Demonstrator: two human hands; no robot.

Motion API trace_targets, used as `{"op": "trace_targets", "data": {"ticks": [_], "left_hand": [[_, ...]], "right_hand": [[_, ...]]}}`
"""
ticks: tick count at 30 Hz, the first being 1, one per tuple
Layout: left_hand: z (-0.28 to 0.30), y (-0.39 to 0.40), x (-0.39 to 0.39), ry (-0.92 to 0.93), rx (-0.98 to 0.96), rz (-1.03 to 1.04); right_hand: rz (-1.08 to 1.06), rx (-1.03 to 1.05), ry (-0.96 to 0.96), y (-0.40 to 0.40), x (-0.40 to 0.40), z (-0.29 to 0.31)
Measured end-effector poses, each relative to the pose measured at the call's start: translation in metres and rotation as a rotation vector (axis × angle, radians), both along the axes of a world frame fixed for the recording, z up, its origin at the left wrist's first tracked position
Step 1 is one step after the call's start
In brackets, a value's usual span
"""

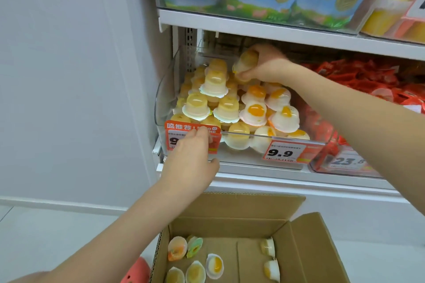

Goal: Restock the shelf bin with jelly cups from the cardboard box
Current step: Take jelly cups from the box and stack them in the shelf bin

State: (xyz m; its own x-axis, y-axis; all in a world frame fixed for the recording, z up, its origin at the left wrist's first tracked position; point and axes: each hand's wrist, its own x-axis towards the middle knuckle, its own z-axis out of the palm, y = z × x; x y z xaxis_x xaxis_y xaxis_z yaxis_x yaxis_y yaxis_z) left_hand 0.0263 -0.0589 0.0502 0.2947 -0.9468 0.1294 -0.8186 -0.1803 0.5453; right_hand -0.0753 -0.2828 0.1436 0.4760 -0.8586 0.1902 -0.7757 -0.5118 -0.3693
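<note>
From the head camera we see the clear plastic shelf bin (161,99) piled high with jelly cups (255,112), and only a few cups are left in the brown cardboard box (308,248) — so we think we are nearly done. Our right hand (264,64) pinches one small, round, shiny jelly cup (245,62) over the pile, and our left hand (190,158) rests at the bin's front with loose fingers — holding nothing.
</note>
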Motion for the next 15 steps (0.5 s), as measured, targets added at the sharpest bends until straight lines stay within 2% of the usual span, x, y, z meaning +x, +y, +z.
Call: {"op": "trace_targets", "data": {"ticks": [4, 9, 13, 15], "left_hand": [[0.001, 0.0, 0.0, -0.018, 0.002, -0.005], [0.0, -0.001, -0.001, -0.042, -0.011, 0.001], [-0.002, 0.001, -0.002, -0.072, -0.031, -0.002], [-0.003, 0.003, -0.003, -0.086, -0.048, -0.015]], "right_hand": [[0.071, 0.061, 0.25, -0.017, 0.006, 0.0], [0.084, 0.08, 0.327, -0.029, 0.006, -0.003], [0.082, 0.094, 0.325, -0.027, 0.004, -0.002], [0.079, 0.068, 0.196, -0.013, -0.004, -0.002]]}}
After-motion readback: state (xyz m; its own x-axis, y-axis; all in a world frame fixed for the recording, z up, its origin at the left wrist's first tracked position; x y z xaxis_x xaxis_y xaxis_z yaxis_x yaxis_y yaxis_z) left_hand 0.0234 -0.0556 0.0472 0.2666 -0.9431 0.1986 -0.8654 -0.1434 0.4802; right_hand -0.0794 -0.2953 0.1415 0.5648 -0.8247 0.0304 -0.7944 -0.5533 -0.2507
